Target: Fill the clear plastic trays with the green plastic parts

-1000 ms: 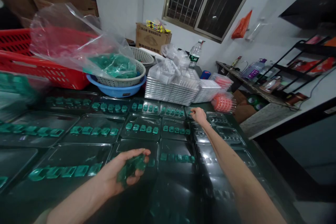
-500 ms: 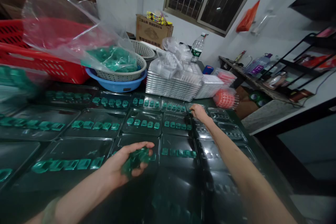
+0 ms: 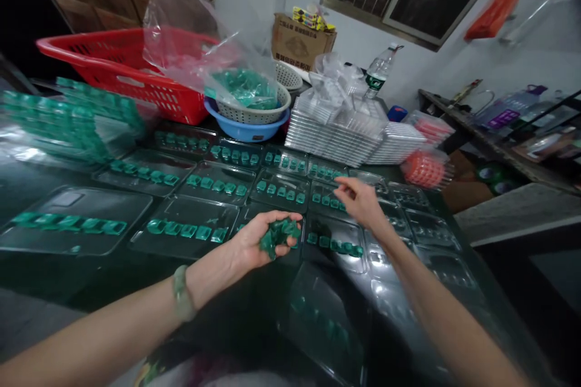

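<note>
My left hand (image 3: 253, 240) is cupped palm up around a handful of translucent green plastic pieces (image 3: 278, 236), low over the rows of trays. To its right, my right hand (image 3: 362, 201) hovers above a clear plastic tray (image 3: 323, 185). Its thumb and forefinger stand slightly apart, and no piece shows between them. Clear shallow trays lie side by side on the dark table, many holding a row of small green pieces, such as this row (image 3: 188, 230) at left. Part of a tray is hidden beneath my left hand.
A red basket (image 3: 149, 81) and a blue basin (image 3: 247, 130) with a bagged green heap stand at the back left. Behind the trays are stacked clear containers (image 3: 333, 133) and a water bottle (image 3: 379, 69). Green stacked pieces (image 3: 54, 121) lie far left.
My right hand has drawn back from a far tray toward my left hand. The view has turned left, so the table things appear further right. My left hand still holds the green pieces.
</note>
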Available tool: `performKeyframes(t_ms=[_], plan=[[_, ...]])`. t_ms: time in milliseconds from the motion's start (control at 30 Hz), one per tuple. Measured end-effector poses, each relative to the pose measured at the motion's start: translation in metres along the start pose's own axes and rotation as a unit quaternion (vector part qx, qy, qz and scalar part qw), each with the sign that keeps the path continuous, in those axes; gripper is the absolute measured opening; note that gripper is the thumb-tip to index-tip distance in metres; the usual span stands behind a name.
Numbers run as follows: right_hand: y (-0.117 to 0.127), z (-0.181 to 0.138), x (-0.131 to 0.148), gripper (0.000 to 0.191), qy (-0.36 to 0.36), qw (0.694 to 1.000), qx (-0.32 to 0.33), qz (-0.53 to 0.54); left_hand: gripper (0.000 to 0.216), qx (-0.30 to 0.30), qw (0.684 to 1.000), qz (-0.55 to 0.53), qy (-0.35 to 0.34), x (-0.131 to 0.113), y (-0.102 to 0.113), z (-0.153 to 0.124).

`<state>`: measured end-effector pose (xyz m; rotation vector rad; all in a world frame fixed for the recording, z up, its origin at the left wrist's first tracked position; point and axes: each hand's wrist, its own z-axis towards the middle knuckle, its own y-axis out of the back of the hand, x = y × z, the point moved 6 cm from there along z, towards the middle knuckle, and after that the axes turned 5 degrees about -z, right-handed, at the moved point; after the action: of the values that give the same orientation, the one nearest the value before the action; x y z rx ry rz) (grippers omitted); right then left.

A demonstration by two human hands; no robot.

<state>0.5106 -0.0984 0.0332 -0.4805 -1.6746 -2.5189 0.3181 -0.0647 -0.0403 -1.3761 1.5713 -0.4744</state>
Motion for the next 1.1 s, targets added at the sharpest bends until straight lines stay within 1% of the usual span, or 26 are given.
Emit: performKeyframes(t_ms=[33, 67, 100, 133, 200, 333, 433, 500, 567, 667, 733, 800, 900, 967, 1100], plan=[[-0.001, -0.012, 0.025, 0.024, 0.033, 0.996, 0.015, 0.079, 0.027, -0.002, 1.000, 0.000, 0.002, 0.001, 0.000, 0.001], [-0.004, -0.024, 0.048, 0.020, 0.056, 0.988, 0.041, 0.136, 0.025, -0.003, 1.000, -0.002, 0.004, 0.002, -0.001, 0.001], [-0.006, -0.035, 0.066, 0.018, 0.065, 0.981, 0.057, 0.173, 0.023, -0.002, 1.000, -0.003, 0.004, 0.003, -0.002, 0.002], [-0.008, -0.044, 0.080, 0.017, 0.069, 0.977, 0.069, 0.188, 0.020, 0.000, 1.000, -0.004, 0.003, 0.004, -0.003, 0.002], [-0.012, -0.056, 0.093, 0.014, 0.061, 0.977, 0.071, 0.192, 0.017, 0.004, 1.000, -0.002, 0.005, 0.006, -0.006, 0.001], [-0.018, -0.062, 0.090, 0.013, 0.044, 0.973, 0.058, 0.218, 0.017, 0.019, 1.000, -0.004, 0.018, 0.010, -0.012, -0.003], [-0.016, -0.065, 0.087, 0.013, 0.039, 0.965, 0.039, 0.255, 0.018, 0.021, 0.999, -0.014, 0.020, 0.012, -0.013, -0.005], [-0.015, -0.067, 0.084, 0.012, 0.011, 0.957, 0.033, 0.288, 0.020, 0.013, 0.999, -0.018, 0.023, 0.013, -0.013, -0.005], [-0.017, -0.070, 0.076, 0.011, -0.049, 0.936, 0.041, 0.346, 0.021, 0.011, 1.000, -0.014, 0.017, 0.013, -0.013, -0.007], [-0.022, -0.074, 0.063, 0.013, -0.142, 0.874, 0.045, 0.462, 0.023, 0.010, 0.999, 0.025, -0.019, 0.010, -0.015, -0.011], [-0.025, -0.075, 0.058, 0.013, -0.172, 0.836, 0.044, 0.519, 0.025, 0.008, 0.997, 0.070, -0.043, 0.009, -0.016, -0.015], [-0.027, -0.075, 0.057, 0.013, -0.185, 0.811, 0.049, 0.552, 0.026, 0.013, 0.992, 0.114, -0.055, 0.011, -0.018, -0.017], [-0.033, -0.075, 0.061, 0.014, -0.202, 0.787, 0.069, 0.578, 0.023, 0.024, 0.983, 0.164, -0.075, 0.013, -0.023, -0.019], [-0.036, -0.075, 0.064, 0.015, -0.209, 0.777, 0.085, 0.588, 0.022, 0.024, 0.977, 0.192, -0.091, 0.013, -0.024, -0.019], [-0.040, -0.073, 0.066, 0.016, -0.209, 0.777, 0.099, 0.585, 0.026, 0.002, 0.966, 0.233, -0.110, 0.011, -0.019, -0.017]])
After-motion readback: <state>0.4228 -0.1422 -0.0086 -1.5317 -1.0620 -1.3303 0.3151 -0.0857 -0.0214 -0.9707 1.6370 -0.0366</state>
